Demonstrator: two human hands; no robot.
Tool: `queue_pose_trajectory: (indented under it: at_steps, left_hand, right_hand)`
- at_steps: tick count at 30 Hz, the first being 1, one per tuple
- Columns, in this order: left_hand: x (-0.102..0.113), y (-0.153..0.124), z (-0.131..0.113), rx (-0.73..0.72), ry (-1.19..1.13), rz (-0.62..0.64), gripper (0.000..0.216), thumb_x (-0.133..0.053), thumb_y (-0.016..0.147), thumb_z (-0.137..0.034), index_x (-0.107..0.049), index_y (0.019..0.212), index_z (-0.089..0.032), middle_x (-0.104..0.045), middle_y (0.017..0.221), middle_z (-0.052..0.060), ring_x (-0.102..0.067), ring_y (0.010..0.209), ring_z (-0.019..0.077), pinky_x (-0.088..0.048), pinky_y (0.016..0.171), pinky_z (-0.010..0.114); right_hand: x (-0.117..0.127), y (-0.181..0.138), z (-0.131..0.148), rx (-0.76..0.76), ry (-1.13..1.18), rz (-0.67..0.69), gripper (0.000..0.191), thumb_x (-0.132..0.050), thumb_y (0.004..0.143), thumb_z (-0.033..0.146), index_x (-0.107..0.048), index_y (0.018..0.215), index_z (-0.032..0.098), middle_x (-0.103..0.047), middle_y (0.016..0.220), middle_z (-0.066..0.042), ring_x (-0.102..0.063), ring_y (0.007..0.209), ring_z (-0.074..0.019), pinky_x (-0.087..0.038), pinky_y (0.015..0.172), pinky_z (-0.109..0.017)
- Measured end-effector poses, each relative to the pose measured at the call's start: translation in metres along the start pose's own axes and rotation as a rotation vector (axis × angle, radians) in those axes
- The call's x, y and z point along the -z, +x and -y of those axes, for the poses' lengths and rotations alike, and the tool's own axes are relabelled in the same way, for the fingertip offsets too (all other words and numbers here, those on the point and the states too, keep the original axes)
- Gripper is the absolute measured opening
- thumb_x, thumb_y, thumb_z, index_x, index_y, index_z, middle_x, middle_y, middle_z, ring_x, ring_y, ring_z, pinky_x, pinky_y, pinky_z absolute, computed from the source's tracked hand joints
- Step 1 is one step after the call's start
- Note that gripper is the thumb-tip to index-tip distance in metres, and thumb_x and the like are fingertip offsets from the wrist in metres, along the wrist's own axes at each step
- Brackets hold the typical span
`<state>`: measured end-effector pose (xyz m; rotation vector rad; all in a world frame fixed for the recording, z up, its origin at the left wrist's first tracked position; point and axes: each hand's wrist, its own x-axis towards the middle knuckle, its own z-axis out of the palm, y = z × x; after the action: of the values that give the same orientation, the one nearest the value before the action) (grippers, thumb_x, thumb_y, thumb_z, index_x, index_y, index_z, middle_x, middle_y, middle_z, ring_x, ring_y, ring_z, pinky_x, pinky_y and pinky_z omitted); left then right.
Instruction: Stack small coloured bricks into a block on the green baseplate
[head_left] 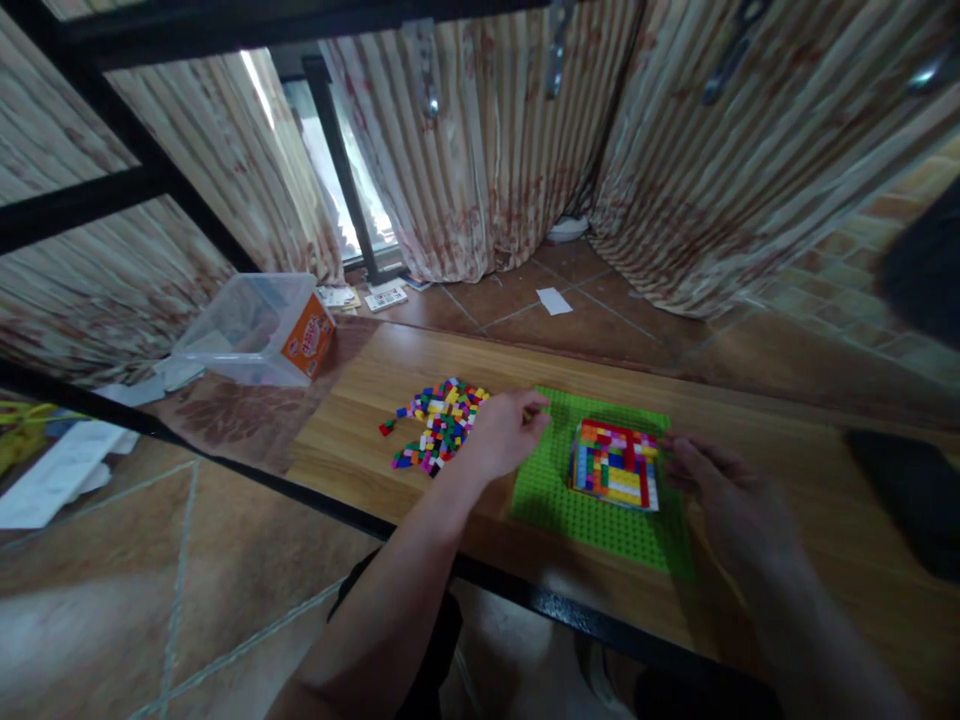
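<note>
A room in a home is suggested: the window (366, 195) is partly covered by patterned curtains (457, 160), and the floor (247, 550) is laid with brown tiles. Colourful toy bricks (448, 425) are spread on a wood-grained tabletop (352, 420), papers (555, 301) are scattered on the floor, and a clear plastic tub (251, 362) is seen nearby.

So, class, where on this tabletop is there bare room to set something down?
Bare wood shows left of the loose bricks, and between the right hand and dark flat object. Crowded: between those bricks and the green baseplate, where the left hand is.
</note>
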<state>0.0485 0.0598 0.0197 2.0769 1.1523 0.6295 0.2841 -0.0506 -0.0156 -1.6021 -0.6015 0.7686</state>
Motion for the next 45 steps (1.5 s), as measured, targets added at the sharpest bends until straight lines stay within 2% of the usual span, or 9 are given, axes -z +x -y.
queue_pose_trajectory:
  at_steps: [3,6,14,27,30,34,38,41,45]
  left_hand:
    - [0.026,0.001,0.017,-0.004,0.162,0.024,0.026,-0.059,0.083,-0.009,-0.078,0.098,-0.017,-0.078,0.100,0.007,-0.072,0.095,0.0217,-0.055,0.092,0.034]
    - [0.035,0.000,0.025,-0.031,0.315,0.087,0.024,-0.062,0.078,-0.008,-0.080,0.091,-0.019,-0.077,0.098,0.008,-0.070,0.096,0.0235,-0.054,0.094,0.037]
    - [0.027,-0.002,0.016,0.006,0.469,0.116,0.023,-0.063,0.076,-0.008,-0.082,0.084,-0.019,-0.075,0.094,0.010,-0.068,0.100,0.0257,-0.054,0.097,0.039]
    - [0.027,0.000,0.021,-0.019,0.422,0.086,0.019,-0.058,0.079,-0.005,-0.072,0.081,-0.017,-0.074,0.091,0.008,-0.067,0.094,0.0234,-0.053,0.092,0.036]
    - [0.027,0.002,0.022,-0.028,0.246,0.058,0.012,-0.061,0.081,-0.008,-0.069,0.081,-0.017,-0.073,0.084,0.006,-0.067,0.086,0.0214,-0.053,0.087,0.036]
    - [0.019,0.004,0.017,-0.006,-0.299,0.054,0.013,-0.062,0.083,-0.013,-0.067,0.094,-0.016,-0.073,0.085,0.002,-0.068,0.076,0.0147,-0.053,0.076,0.029]
    - [0.001,0.001,0.000,0.100,-0.749,0.124,0.024,-0.068,0.082,-0.018,-0.068,0.106,-0.016,-0.073,0.086,0.002,-0.068,0.073,0.0117,-0.052,0.069,0.025]
    - [-0.010,-0.003,-0.014,0.168,-0.926,0.169,0.023,-0.072,0.080,-0.021,-0.071,0.102,-0.015,-0.073,0.082,0.003,-0.069,0.073,0.0116,-0.054,0.070,0.025]
    - [-0.021,-0.006,-0.022,0.175,-1.023,0.189,0.024,-0.077,0.077,-0.026,-0.070,0.097,-0.015,-0.073,0.083,0.003,-0.070,0.075,0.0120,-0.055,0.073,0.026]
  right_hand:
    - [0.002,0.001,0.001,0.049,-0.021,-0.044,0.034,-0.084,0.065,0.051,-0.080,0.083,0.023,-0.076,0.087,-0.004,-0.061,0.064,-0.0115,-0.054,0.053,-0.022]
    - [0.000,-0.001,0.003,0.064,-0.023,-0.071,0.031,-0.084,0.064,0.050,-0.080,0.081,0.024,-0.076,0.086,-0.004,-0.060,0.064,-0.0127,-0.054,0.053,-0.024]
    - [-0.003,-0.002,0.004,0.050,-0.038,-0.053,0.026,-0.083,0.064,0.044,-0.081,0.081,0.024,-0.074,0.079,-0.001,-0.058,0.063,-0.0116,-0.053,0.054,-0.023]
    - [-0.003,-0.002,0.005,0.124,-0.053,-0.060,0.023,-0.080,0.068,0.041,-0.079,0.082,0.023,-0.074,0.078,-0.002,-0.060,0.062,-0.0126,-0.052,0.053,-0.024]
    - [-0.005,-0.003,0.008,0.175,-0.077,-0.067,0.021,-0.078,0.072,0.040,-0.079,0.083,0.022,-0.072,0.075,-0.001,-0.059,0.062,-0.0128,-0.051,0.055,-0.026]
    - [-0.013,-0.013,0.016,0.301,-0.111,-0.114,0.019,-0.076,0.077,0.040,-0.078,0.085,0.023,-0.071,0.074,-0.001,-0.062,0.066,-0.0153,-0.053,0.062,-0.029]
    - [-0.024,-0.030,0.024,0.509,-0.164,0.002,0.013,-0.073,0.084,0.037,-0.078,0.089,0.027,-0.075,0.088,-0.002,-0.066,0.075,-0.0171,-0.055,0.071,-0.032]
    - [-0.031,-0.042,0.028,0.624,-0.232,0.148,0.010,-0.072,0.087,0.034,-0.079,0.092,0.031,-0.077,0.097,-0.002,-0.069,0.087,-0.0193,-0.056,0.080,-0.035]
    - [-0.036,-0.047,0.029,0.566,-0.231,0.179,0.013,-0.072,0.086,0.034,-0.079,0.097,0.031,-0.077,0.099,-0.002,-0.070,0.087,-0.0196,-0.056,0.082,-0.036]
